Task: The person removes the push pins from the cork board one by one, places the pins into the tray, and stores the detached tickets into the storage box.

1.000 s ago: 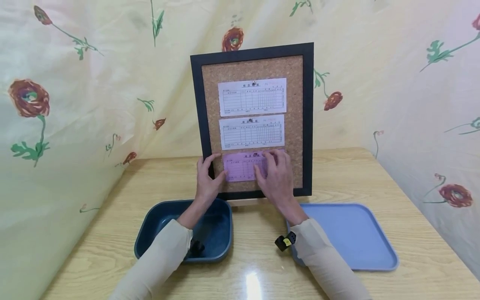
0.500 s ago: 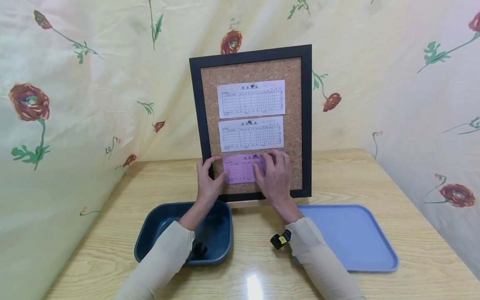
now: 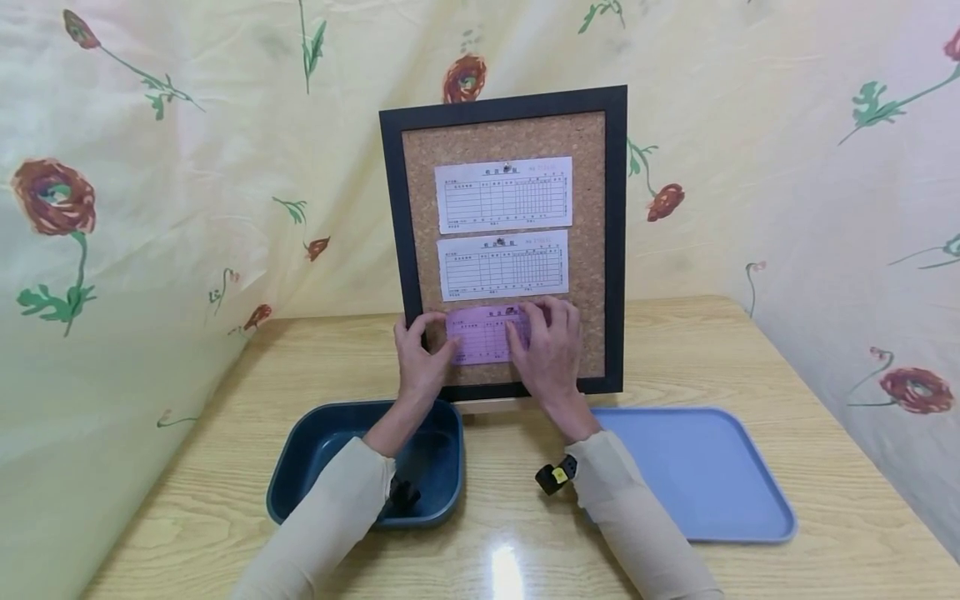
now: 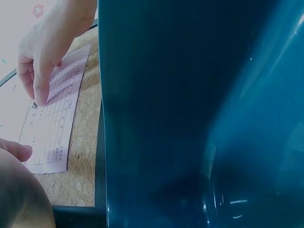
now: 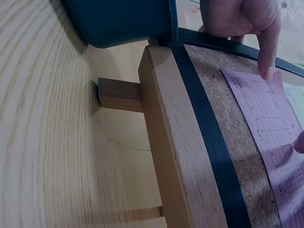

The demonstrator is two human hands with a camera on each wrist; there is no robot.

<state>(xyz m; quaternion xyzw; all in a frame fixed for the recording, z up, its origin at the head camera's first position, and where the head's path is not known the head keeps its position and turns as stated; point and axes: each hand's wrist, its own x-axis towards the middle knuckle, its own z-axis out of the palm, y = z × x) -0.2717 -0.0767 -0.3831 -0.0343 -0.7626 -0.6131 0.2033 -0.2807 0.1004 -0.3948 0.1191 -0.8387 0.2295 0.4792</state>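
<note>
A purple form slip point(image 3: 480, 335) lies against the lower part of a black-framed cork board point(image 3: 588, 250), with a small dark pin point(image 4: 34, 105) at its top middle. My left hand point(image 3: 422, 358) has its thumb tip at the slip's left edge and its index finger by its upper left corner. My right hand point(image 3: 551, 346) rests over the slip's right part, covering it; thumb and index tips touch the paper, one fingertip close to the pin. Above hang two white form slips, the upper one point(image 3: 502, 196) and the lower one point(image 3: 502, 267), each pinned at the top.
A dark blue bin point(image 3: 442, 508) stands below my left forearm and a light blue tray point(image 3: 720, 475) lies at the right, partly under my right sleeve. A wooden support point(image 5: 161, 133) holds the board up on the wood-grain table point(image 3: 480, 550). Floral cloth point(image 3: 300, 150) hangs behind.
Both hands stay at the purple slip. The right forearm and its wrist camera have shifted slightly left; the left thumb has edged slightly right along the slip's side.
</note>
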